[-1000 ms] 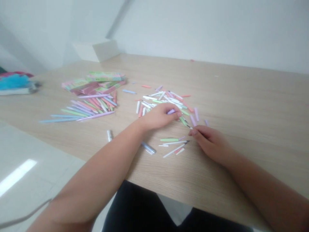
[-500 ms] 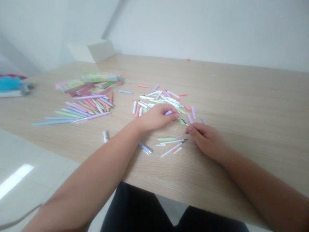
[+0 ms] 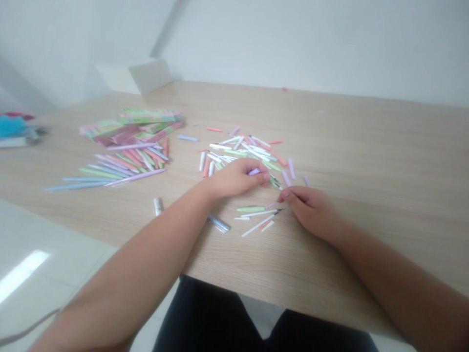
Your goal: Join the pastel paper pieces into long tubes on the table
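My left hand (image 3: 238,177) is closed, with a purple pen barrel (image 3: 254,171) between its thumb and fingers, over the near side of a pile of loose pen parts (image 3: 238,152). My right hand (image 3: 306,208) is pinched to its right; whatever lies between its fingertips is too small and blurred to tell. A green and dark piece (image 3: 274,182) shows between the two hands. In front of them lie a green pen barrel (image 3: 251,209) and a white refill (image 3: 259,225) among several small parts. Purple pieces (image 3: 291,168) rest beyond my right hand.
To the left, a heap of pastel pens (image 3: 128,164) lies before pink and green boxes (image 3: 150,116). Silver-white tubes (image 3: 219,223) lie by my left forearm, another short tube (image 3: 157,206) beyond it. A white box (image 3: 135,77) stands against the wall.
The view has shifted slightly, so everything sits a little further left. Both hands keep nearly the same pose, the left still on the purple barrel.
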The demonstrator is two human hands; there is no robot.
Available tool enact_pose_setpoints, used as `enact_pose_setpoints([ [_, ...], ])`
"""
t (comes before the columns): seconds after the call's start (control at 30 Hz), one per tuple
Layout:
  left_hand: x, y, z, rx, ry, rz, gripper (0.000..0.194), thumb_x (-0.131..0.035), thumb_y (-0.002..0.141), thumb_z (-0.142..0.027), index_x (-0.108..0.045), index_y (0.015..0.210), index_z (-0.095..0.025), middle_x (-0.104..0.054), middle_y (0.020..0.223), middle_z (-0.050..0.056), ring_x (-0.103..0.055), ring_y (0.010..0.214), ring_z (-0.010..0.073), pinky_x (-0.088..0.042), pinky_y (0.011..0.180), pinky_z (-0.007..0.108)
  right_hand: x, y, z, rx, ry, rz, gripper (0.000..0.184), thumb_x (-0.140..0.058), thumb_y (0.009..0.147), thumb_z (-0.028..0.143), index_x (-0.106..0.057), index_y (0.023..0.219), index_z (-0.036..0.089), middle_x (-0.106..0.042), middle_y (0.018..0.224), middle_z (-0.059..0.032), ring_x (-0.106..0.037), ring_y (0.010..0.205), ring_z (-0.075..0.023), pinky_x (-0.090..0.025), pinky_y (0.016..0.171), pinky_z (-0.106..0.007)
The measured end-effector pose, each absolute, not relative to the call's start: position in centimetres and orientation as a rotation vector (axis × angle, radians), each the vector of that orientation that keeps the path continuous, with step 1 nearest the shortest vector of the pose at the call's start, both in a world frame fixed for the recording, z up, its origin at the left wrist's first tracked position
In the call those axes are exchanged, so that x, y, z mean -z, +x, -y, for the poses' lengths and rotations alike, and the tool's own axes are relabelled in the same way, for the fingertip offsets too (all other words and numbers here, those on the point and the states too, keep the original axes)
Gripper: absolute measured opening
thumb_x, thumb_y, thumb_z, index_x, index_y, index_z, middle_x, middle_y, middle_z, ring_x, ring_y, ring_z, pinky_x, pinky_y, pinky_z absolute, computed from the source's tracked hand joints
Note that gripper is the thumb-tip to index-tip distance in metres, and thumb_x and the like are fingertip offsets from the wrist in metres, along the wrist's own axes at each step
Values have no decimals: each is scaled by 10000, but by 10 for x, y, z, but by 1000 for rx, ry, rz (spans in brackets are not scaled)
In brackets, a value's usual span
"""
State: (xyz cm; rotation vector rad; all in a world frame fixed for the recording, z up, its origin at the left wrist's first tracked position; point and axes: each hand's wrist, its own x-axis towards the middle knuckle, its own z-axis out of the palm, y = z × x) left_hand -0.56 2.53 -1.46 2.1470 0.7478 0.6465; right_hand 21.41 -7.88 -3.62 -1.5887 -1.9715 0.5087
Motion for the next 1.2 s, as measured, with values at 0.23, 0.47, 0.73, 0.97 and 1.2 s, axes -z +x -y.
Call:
enact_pose_setpoints([
  [0.23, 16, -5, -24, -608, 2173, -740, 241, -596, 900, -410, -724, 895, -205, -683, 813, 10, -595, 781, 159, -455, 769, 308, 36, 214, 78, -509, -1563, 2018, 387, -438, 1017, 429, -717, 840, 229, -609, 636, 5, -556, 623, -180, -376, 585, -300],
  [0.47, 19, -2, -22, -610, 2163, -604, 248, -652, 886, -371, -743, 1033, -194, -721, 918, 21, -630, 861, 162, -473, 826, 315, 34, 213, 80, -512, -1530, 2002, 395, -455, 1010, 459, -712, 819, 228, -640, 694, -15, -567, 657, -187, -388, 592, -310],
  [0.73, 21, -4, -19, -607, 2028, -637, 680, -787, 774, -385, -568, 1395, -217, -735, 932, 38, -668, 817, 180, -516, 807, 348, 20, 212, 88, -823, -1381, 1320, 344, -580, 950, 549, -747, 944, 248, -435, 518, 45, -381, 439, -120, -288, 416, -263],
  [0.97, 10, -3, -11, -566, 2194, -613, 642, -811, 740, -374, -631, 1333, -205, -728, 1015, 42, -669, 911, 198, -505, 861, 351, 14, 201, 97, -797, -1215, 1383, 240, -700, 907, 452, -747, 982, 228, -732, 799, -29, -655, 618, -133, -568, 565, -268],
  [1.2, 8, -3, -9, -462, 2225, -571, 654, -813, 745, -421, -631, 1342, -225, -762, 941, 17, -693, 901, 207, -491, 901, 363, 14, 196, 98, -570, -1292, 1464, 281, -669, 922, 471, -733, 968, 201, -745, 792, -49, -677, 588, -142, -590, 550, -277],
])
